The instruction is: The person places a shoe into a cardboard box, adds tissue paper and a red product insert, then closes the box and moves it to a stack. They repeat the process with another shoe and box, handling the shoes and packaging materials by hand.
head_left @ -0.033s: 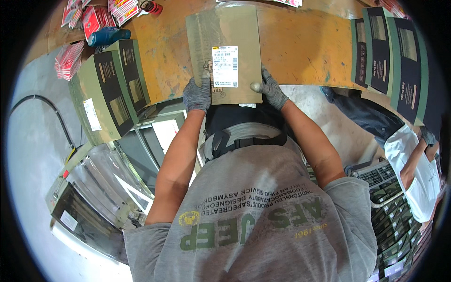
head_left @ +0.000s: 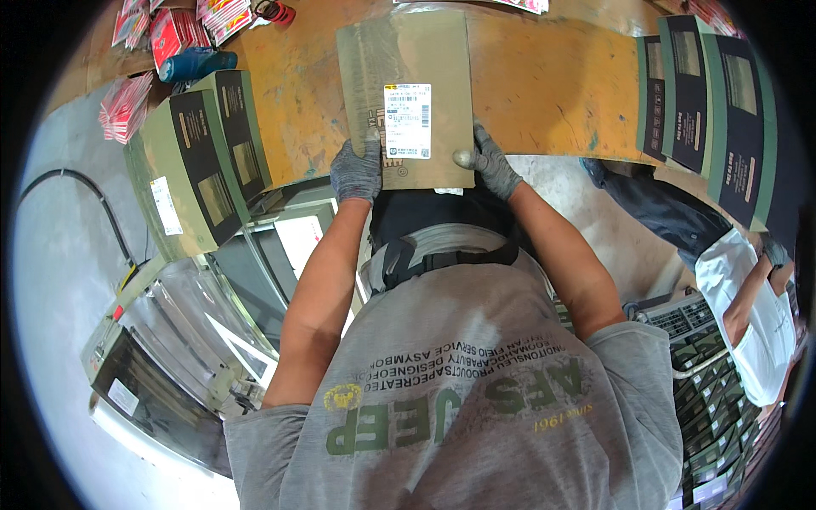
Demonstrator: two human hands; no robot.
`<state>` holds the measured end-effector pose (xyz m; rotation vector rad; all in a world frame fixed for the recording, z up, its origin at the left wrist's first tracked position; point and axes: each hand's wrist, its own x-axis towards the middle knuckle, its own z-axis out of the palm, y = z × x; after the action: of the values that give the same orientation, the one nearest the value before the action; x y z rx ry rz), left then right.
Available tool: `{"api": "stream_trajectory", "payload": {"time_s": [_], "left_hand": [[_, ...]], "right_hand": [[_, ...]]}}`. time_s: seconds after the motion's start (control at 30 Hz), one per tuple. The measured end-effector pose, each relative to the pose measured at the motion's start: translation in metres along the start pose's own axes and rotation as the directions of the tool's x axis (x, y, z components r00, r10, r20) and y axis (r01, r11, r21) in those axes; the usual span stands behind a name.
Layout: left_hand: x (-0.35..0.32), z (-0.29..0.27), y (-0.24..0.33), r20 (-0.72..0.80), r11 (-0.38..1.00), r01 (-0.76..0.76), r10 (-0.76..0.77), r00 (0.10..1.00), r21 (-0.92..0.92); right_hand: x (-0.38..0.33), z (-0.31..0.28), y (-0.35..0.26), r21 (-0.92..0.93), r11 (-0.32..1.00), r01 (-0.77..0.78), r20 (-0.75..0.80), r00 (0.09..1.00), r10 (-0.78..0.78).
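Observation:
An olive-green cardboard box (head_left: 408, 51) lies in front of me at the near edge of the table, its printed white label (head_left: 408, 121) facing up. My left hand (head_left: 356, 168), in a grey knit glove, grips the box's near left corner, thumb on top. On the near right corner my right hand (head_left: 493, 161), gloved alike, holds the edge with its thumb on the upper face. The other fingers of both hands are partly hidden beside and below the box.
More green and black boxes stand at the left (head_left: 204, 161) and right (head_left: 739, 127). Red-and-white leaflets (head_left: 178, 42) and a blue bottle (head_left: 197, 65) lie at the far left of the worn table (head_left: 552, 85). A machine (head_left: 178, 357) stands left; a co-worker in a white shirt (head_left: 739, 297) is at right.

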<state>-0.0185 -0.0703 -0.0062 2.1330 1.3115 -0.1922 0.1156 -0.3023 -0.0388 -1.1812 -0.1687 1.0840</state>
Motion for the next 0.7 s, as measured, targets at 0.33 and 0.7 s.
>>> {"api": "stream_trajectory", "payload": {"time_s": [0.33,0.7], "left_hand": [[-0.003,-0.005,0.006,0.015,0.998,-0.004,0.006,1.000,-0.069],[0.018,-0.092,-0.015,0.114,0.672,-0.728,0.741,0.662,-0.135]], "right_hand": [[-0.002,0.003,-0.003,-0.027,1.000,-0.013,-0.008,1.000,0.013],[-0.020,0.000,-0.075,0.357,0.910,-0.210,0.033,0.977,0.212]]}}
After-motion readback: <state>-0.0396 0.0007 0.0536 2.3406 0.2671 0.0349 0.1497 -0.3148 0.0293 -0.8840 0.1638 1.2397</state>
